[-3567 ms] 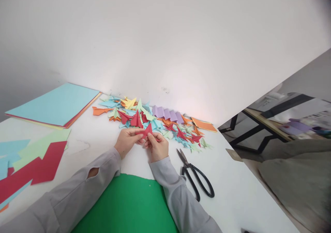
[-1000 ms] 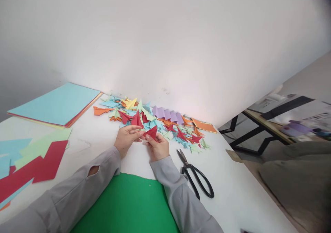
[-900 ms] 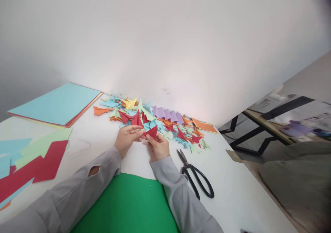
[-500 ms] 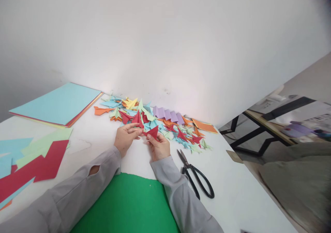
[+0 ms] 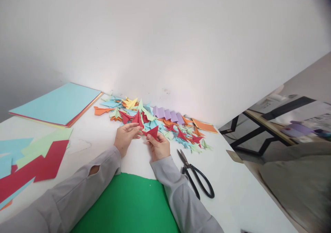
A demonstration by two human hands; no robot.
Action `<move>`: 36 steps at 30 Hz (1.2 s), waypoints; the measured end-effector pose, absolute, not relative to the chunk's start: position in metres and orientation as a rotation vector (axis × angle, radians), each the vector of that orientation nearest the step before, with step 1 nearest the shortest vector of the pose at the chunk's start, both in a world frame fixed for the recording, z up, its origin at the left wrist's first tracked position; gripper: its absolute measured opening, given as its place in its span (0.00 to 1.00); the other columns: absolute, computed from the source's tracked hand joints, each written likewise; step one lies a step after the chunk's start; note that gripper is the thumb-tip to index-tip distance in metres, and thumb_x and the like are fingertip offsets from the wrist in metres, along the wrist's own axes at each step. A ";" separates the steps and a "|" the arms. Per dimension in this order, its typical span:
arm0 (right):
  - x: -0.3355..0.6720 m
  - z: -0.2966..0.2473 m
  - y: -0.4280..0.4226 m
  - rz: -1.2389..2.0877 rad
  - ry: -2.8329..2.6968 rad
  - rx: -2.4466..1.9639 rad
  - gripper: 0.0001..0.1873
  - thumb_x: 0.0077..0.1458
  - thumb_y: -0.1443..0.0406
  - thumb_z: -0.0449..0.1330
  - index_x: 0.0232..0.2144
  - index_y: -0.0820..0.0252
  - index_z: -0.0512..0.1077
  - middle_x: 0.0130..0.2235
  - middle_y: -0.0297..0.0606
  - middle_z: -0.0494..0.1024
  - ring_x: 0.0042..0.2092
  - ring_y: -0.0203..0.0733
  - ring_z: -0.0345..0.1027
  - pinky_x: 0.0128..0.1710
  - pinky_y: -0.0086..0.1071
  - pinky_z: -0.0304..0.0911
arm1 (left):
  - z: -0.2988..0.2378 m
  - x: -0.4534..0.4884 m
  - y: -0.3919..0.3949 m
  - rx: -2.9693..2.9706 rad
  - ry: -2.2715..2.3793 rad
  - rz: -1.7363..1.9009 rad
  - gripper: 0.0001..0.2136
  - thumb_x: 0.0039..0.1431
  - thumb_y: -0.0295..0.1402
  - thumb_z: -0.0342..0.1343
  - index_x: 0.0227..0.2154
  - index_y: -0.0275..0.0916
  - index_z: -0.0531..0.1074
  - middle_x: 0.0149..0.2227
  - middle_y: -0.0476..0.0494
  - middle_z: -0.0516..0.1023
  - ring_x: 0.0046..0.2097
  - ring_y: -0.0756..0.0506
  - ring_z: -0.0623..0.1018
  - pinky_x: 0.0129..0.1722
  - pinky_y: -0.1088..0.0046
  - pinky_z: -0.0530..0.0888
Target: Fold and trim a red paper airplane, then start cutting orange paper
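Red folded paper (image 5: 153, 132), pinched by right fingers (image 5: 152, 140), hold of left fingers (image 5: 130, 126) unclear, partly hides the paper pile (image 5: 147, 114) near scissors (image 5: 188, 165).

To the right of the scissors (image 5: 189, 165), the white table (image 5: 232, 191) is mostly bare, so a hand could slide by there. Behind the scissors, a messy pile of paper planes (image 5: 148, 115) is in the way, and the wall (image 5: 165, 47) stands up just past it. Left of the scissors, the right sleeve (image 5: 176, 191) blocks the path, very near one handle; I can't tell if they touch. Farther left of the scissors are the right hand (image 5: 159, 148), a folded red paper (image 5: 153, 132) and the left hand (image 5: 124, 139). Well left of the scissors, loose sheets (image 5: 50, 164) lie flat and low.
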State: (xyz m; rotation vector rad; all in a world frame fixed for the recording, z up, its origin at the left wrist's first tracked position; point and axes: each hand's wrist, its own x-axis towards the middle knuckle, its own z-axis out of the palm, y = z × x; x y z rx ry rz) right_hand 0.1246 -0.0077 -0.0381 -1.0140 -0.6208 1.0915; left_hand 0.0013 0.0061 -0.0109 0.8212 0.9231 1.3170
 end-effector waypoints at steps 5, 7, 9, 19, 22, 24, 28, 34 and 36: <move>0.124 -0.037 -0.008 1.095 -0.607 -1.005 0.14 0.25 0.66 0.71 0.19 0.62 0.73 0.19 0.30 0.74 0.22 0.32 0.64 0.19 0.25 0.62 | -0.013 0.001 0.006 0.863 0.921 1.339 0.18 0.34 0.27 0.66 0.34 0.32 0.72 0.30 0.41 0.79 0.29 0.49 0.76 0.29 0.73 0.72; 0.124 -0.036 -0.009 1.096 -0.606 -1.005 0.14 0.25 0.66 0.71 0.19 0.62 0.73 0.19 0.31 0.74 0.22 0.32 0.65 0.18 0.25 0.61 | -0.013 0.000 0.006 0.869 0.923 1.339 0.18 0.35 0.27 0.65 0.33 0.32 0.72 0.30 0.41 0.79 0.29 0.49 0.76 0.29 0.72 0.72; 0.123 -0.035 -0.009 1.097 -0.618 -1.005 0.13 0.25 0.66 0.71 0.19 0.62 0.73 0.19 0.31 0.73 0.22 0.32 0.65 0.18 0.25 0.62 | -0.013 0.000 0.006 0.885 0.917 1.336 0.17 0.35 0.28 0.65 0.33 0.33 0.73 0.32 0.40 0.79 0.30 0.48 0.76 0.30 0.72 0.72; 0.123 -0.030 -0.010 1.151 -0.574 -0.997 0.12 0.24 0.68 0.70 0.17 0.63 0.73 0.17 0.30 0.72 0.21 0.32 0.64 0.18 0.25 0.60 | -0.010 0.002 0.004 0.960 0.961 1.383 0.13 0.37 0.28 0.63 0.30 0.33 0.74 0.30 0.40 0.80 0.33 0.45 0.77 0.30 0.72 0.72; 0.123 -0.030 -0.010 1.158 -0.565 -0.990 0.11 0.25 0.69 0.70 0.16 0.63 0.72 0.17 0.30 0.72 0.21 0.32 0.63 0.18 0.25 0.59 | -0.009 0.002 0.004 0.966 0.968 1.383 0.12 0.37 0.28 0.63 0.29 0.33 0.73 0.29 0.40 0.80 0.32 0.46 0.77 0.29 0.72 0.72; 0.123 -0.030 -0.010 1.163 -0.565 -0.983 0.11 0.25 0.69 0.70 0.16 0.63 0.72 0.17 0.30 0.72 0.21 0.32 0.63 0.18 0.25 0.59 | -0.009 0.003 0.004 0.968 0.971 1.381 0.12 0.37 0.28 0.63 0.29 0.33 0.73 0.29 0.40 0.80 0.30 0.47 0.77 0.28 0.72 0.72; 0.123 -0.030 -0.010 1.166 -0.570 -0.981 0.10 0.25 0.69 0.69 0.16 0.63 0.72 0.17 0.30 0.72 0.21 0.32 0.63 0.18 0.26 0.59 | -0.007 0.003 0.003 0.962 0.980 1.380 0.11 0.37 0.27 0.62 0.29 0.33 0.74 0.29 0.41 0.79 0.30 0.48 0.77 0.28 0.73 0.72; 0.123 -0.029 -0.010 1.154 -0.564 -1.014 0.10 0.24 0.69 0.69 0.16 0.62 0.72 0.17 0.30 0.72 0.21 0.33 0.63 0.18 0.27 0.59 | -0.008 0.003 0.003 0.948 0.976 1.383 0.11 0.36 0.27 0.63 0.28 0.33 0.74 0.28 0.42 0.79 0.29 0.48 0.76 0.27 0.73 0.72; 0.123 -0.029 -0.010 1.156 -0.565 -1.011 0.10 0.24 0.69 0.69 0.16 0.62 0.72 0.17 0.30 0.72 0.21 0.33 0.63 0.18 0.27 0.59 | -0.008 0.003 0.004 0.940 0.974 1.389 0.11 0.35 0.27 0.64 0.27 0.33 0.74 0.27 0.42 0.79 0.28 0.48 0.76 0.26 0.73 0.72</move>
